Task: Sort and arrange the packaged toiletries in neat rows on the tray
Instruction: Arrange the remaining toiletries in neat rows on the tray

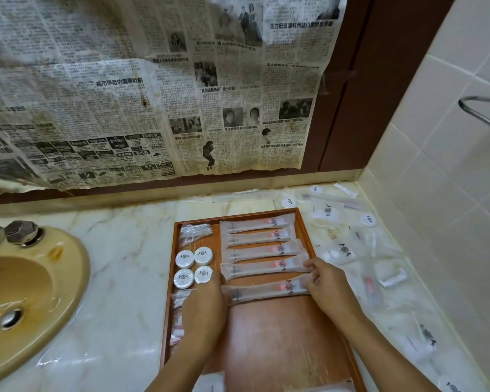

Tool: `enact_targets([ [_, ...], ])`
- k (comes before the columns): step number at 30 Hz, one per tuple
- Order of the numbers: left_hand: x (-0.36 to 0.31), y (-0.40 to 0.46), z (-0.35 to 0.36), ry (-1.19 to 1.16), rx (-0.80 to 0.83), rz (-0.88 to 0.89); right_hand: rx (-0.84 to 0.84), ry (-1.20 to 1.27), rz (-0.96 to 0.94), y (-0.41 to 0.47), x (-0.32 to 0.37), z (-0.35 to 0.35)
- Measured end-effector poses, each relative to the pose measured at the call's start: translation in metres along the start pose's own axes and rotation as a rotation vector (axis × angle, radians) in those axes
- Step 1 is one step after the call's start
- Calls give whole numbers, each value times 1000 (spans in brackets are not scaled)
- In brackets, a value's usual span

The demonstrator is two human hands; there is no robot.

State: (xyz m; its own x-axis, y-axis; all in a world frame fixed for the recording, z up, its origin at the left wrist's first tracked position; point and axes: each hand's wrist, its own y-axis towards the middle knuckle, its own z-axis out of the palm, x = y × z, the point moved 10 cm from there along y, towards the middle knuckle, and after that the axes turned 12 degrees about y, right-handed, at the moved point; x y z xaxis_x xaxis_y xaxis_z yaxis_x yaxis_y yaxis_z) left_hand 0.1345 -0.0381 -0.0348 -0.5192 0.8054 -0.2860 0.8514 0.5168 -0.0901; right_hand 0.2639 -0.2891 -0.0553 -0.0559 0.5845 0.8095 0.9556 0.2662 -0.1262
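While both your hands grip the nearest long packet (269,290) on the tray (277,340), left hand (207,301) curled over its left end, right hand (327,284) pinching its right end, square it parallel to the four packets (256,244) beyond. Match their spacing; keep ends flush. Loose packets (343,250) wait right.
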Motion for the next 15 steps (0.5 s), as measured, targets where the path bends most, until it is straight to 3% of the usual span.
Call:
enact_targets([
  [8,3,3,1,121,-27,62,-91,-48,-69,-8,2,-6],
  [15,-14,-7,16,193,-13,300,-76,-288,-206,-28,5,15],
])
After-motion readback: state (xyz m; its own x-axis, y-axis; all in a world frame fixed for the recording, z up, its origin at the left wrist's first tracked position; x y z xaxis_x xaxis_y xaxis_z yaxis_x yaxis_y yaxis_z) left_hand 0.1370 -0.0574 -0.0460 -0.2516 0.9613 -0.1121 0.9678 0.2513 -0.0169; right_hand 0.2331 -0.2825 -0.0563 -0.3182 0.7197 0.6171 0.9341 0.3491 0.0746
